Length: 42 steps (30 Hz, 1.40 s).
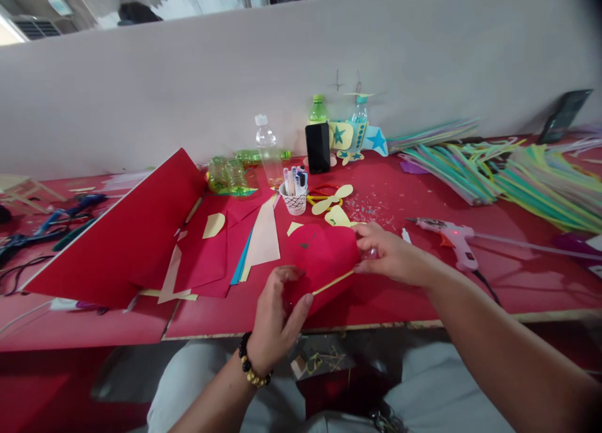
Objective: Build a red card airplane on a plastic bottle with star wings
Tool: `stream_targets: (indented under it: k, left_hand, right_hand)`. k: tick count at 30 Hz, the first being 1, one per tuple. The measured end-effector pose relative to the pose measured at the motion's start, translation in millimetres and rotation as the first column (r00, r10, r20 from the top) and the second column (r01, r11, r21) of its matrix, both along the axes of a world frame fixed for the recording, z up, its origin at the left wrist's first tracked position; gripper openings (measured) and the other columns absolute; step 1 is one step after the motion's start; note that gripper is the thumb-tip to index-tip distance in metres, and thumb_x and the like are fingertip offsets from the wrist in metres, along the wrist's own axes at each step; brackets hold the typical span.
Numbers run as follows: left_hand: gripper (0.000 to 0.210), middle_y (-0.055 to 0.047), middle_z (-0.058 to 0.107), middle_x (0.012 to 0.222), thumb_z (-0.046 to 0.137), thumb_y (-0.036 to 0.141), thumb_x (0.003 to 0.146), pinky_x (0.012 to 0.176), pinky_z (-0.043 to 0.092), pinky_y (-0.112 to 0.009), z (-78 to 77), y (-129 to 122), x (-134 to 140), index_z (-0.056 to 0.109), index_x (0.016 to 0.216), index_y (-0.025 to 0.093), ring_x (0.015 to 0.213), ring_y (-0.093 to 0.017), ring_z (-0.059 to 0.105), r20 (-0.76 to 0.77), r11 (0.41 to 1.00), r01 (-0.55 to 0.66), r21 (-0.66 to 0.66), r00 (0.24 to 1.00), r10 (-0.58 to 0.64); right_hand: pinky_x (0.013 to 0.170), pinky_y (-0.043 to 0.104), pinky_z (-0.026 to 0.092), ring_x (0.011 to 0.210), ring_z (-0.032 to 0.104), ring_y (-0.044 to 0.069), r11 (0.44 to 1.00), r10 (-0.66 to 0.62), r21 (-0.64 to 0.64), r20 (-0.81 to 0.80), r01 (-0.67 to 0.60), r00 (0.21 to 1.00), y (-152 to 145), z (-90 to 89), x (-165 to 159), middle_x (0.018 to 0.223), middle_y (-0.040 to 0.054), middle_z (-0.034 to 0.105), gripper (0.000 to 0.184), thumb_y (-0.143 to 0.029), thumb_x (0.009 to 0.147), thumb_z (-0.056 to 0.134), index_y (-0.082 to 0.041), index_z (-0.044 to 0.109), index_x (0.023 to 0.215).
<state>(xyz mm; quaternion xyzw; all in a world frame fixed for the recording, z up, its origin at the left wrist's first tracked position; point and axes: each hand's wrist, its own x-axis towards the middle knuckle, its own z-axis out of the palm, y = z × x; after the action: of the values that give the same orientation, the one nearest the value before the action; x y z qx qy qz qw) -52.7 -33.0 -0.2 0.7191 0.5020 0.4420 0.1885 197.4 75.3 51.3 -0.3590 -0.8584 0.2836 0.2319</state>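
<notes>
In front of me, close to the table's front edge, is a red craft sheet (324,248) with a rounded top and a thin yellow strip (333,282) along its lower part. My left hand (279,317) grips its left side, thumb in front and fingers curled at the edge. At the right end, my right hand (388,251) pinches the sheet between thumb and fingers. A bit of clear plastic (371,253) shows by the right fingers; the rest of it is hidden. Just behind lie yellow propeller-shaped cutouts (333,199).
A pink hot glue gun (454,235) with its cord lies to the right. A cup of pens (295,198), a phone (318,148) and a clear bottle (268,148) stand behind. Paper scraps (266,235) and a raised red board (136,232) occupy the left; coloured strips (451,170) are piled right.
</notes>
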Motion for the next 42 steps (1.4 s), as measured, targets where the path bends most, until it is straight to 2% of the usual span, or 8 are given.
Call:
stream_targets:
  k: [6,11,17,22,25,33,37,42]
  left_hand:
    - [0.032,-0.009,0.05,0.119,0.056,0.01,0.088,0.091,0.049,-0.039,-2.3,-0.2,2.1,0.044,0.115,0.023,0.111,-0.02,0.053,-0.053,0.98,0.011,0.199,0.999,0.0]
    - [0.039,-0.008,0.043,0.125,0.051,0.009,0.091,0.095,0.049,-0.038,0.2,-0.9,0.4,0.057,0.124,0.03,0.117,-0.021,0.047,-0.223,0.988,0.037,0.147,0.975,-0.004]
    - [0.042,-0.01,0.038,0.13,0.061,0.023,0.089,0.102,0.046,-0.044,1.9,-0.5,-1.6,0.056,0.13,0.029,0.122,-0.025,0.043,-0.305,0.995,0.056,0.082,0.952,-0.029]
    - [0.04,-0.009,0.044,0.134,0.058,0.024,0.092,0.102,0.045,-0.042,4.8,2.9,-2.9,0.054,0.131,0.028,0.122,-0.024,0.045,-0.313,0.994,0.081,0.074,0.948,-0.054]
    - [0.04,-0.007,0.051,0.132,0.058,0.022,0.092,0.101,0.044,-0.042,6.2,3.8,-3.1,0.053,0.132,0.026,0.119,-0.024,0.047,-0.344,0.989,0.118,0.085,0.935,-0.082]
    - [0.044,-0.007,0.053,0.132,0.059,0.019,0.091,0.102,0.042,-0.042,3.5,-7.7,5.6,0.052,0.134,0.024,0.118,-0.025,0.045,-0.418,0.984,0.107,0.14,0.907,-0.039]
    - [0.044,-0.008,0.052,0.132,0.058,0.017,0.091,0.103,0.041,-0.043,4.0,-13.8,11.0,0.052,0.134,0.022,0.118,-0.025,0.045,-0.447,0.983,0.108,0.152,0.894,-0.029]
    - [0.046,-0.009,0.052,0.131,0.059,0.02,0.09,0.101,0.041,-0.044,9.1,-23.1,16.2,0.052,0.136,0.022,0.117,-0.027,0.045,-0.462,0.986,0.105,0.13,0.886,-0.033]
  right_hand:
    - [0.096,0.043,0.044,0.116,0.052,0.027,0.99,0.071,-0.131,0.171,-0.049,0.983,13.2,13.7,-9.3,0.122,0.0076,0.06,0.019,-0.027,0.078,0.069,-0.018,0.06,0.063]
    - [0.091,0.04,0.046,0.111,0.055,0.027,0.997,-0.015,-0.068,0.198,0.029,0.98,5.1,17.5,-17.1,0.115,0.0086,0.063,0.022,-0.023,0.072,0.073,-0.018,0.056,0.06]
    - [0.086,0.039,0.046,0.099,0.059,0.025,0.993,-0.11,-0.014,0.149,0.114,0.983,1.8,9.9,-18.1,0.097,0.0066,0.065,0.022,-0.022,0.068,0.075,-0.018,0.054,0.062]
    - [0.083,0.037,0.047,0.091,0.06,0.02,0.95,-0.289,0.078,-0.145,0.302,0.946,-15.2,3.5,-0.6,0.095,0.0047,0.065,0.007,-0.021,0.083,0.062,-0.02,0.061,0.089]
    - [0.083,0.035,0.048,0.091,0.06,0.018,0.898,-0.303,0.227,-0.3,0.377,0.905,-37.1,-2.8,9.2,0.094,0.0049,0.065,0.009,-0.014,0.086,0.059,-0.02,0.064,0.091]
    - [0.097,0.043,0.049,0.114,0.055,0.024,0.81,-0.114,0.564,-0.116,0.16,0.987,-87.5,-43.0,-8.2,0.123,0.0125,0.063,0.047,-0.002,0.083,0.058,-0.014,0.056,0.129]
    - [0.1,0.045,0.049,0.125,0.049,0.029,0.78,-0.168,0.606,-0.036,0.155,0.985,-100.4,-55.3,-18.6,0.133,0.0153,0.059,0.049,-0.006,0.083,0.06,-0.009,0.055,0.131]
    - [0.102,0.046,0.049,0.13,0.045,0.029,0.791,-0.178,0.591,-0.024,0.157,0.984,-107.5,-63.1,-18.0,0.136,0.0161,0.056,0.051,-0.007,0.083,0.06,-0.007,0.053,0.134]
